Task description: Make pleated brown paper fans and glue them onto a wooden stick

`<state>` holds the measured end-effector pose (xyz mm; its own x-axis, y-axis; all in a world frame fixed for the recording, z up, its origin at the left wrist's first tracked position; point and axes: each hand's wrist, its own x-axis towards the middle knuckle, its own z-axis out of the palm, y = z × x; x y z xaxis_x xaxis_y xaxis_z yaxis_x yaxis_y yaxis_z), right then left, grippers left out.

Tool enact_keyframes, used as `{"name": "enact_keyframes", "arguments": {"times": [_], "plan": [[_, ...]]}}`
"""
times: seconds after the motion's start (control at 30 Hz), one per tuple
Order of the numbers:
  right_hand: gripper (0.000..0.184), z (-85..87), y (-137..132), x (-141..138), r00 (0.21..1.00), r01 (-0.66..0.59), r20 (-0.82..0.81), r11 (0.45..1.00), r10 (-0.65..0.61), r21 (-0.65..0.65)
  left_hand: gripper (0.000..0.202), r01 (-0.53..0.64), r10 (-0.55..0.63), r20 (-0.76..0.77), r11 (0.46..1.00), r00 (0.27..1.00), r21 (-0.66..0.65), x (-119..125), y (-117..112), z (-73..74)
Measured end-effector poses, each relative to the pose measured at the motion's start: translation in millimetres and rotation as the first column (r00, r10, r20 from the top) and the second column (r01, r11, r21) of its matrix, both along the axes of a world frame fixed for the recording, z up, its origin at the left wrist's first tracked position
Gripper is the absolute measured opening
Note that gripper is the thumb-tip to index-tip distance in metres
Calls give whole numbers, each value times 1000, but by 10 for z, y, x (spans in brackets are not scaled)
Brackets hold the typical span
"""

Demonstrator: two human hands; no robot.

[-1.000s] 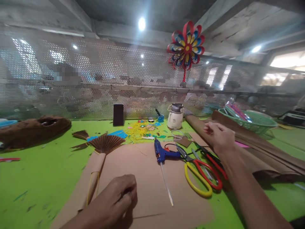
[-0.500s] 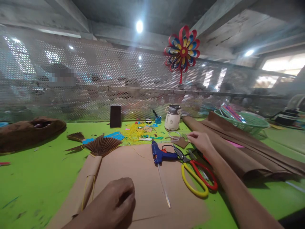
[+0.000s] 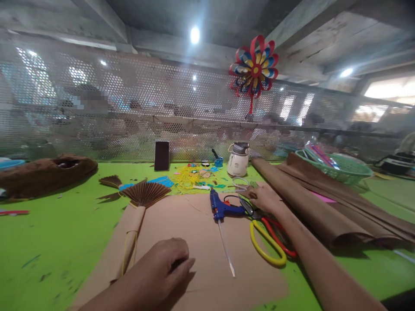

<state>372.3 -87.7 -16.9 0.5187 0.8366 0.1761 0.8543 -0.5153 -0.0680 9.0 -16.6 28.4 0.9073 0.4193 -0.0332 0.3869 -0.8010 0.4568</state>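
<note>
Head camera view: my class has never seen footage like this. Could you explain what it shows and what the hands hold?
There is no machine: these are one person's bare hands, filmed from the head, looking forward and down. On the green table lie a brown sheet, a blue glue gun, scissors with red and yellow handles, and a pleated brown fan shape. The left hand is curled over the sheet, nothing visible in it. The right hand is just beyond the scissors' handles; whether it grips anything is unclear.

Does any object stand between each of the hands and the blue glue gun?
For the left hand, nothing visible: only brown sheet between it and the glue gun. For the right hand, yes: a black cable loop and scissor blades lie between.
</note>
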Motion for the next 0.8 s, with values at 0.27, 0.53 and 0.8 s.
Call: {"name": "enact_keyframes", "arguments": {"times": [0.27, 0.53, 0.8], "plan": [[25, 57, 5, 60, 997, 74, -30, 993, -72, 90, 29, -1, 1, -31, 1000, 1000, -16, -18, -16, 30], [24, 135, -120, 295, 957, 195, -279, 885, -78, 422, 29, 4, -4, -1, 1000, 1000, -10, -3, 25, -41], [28, 106, -200, 416, 794, 416, -604, 663, 68, 622, 30, -8, 8, -14, 1000, 1000, -6, -5, 26, -34]]}}
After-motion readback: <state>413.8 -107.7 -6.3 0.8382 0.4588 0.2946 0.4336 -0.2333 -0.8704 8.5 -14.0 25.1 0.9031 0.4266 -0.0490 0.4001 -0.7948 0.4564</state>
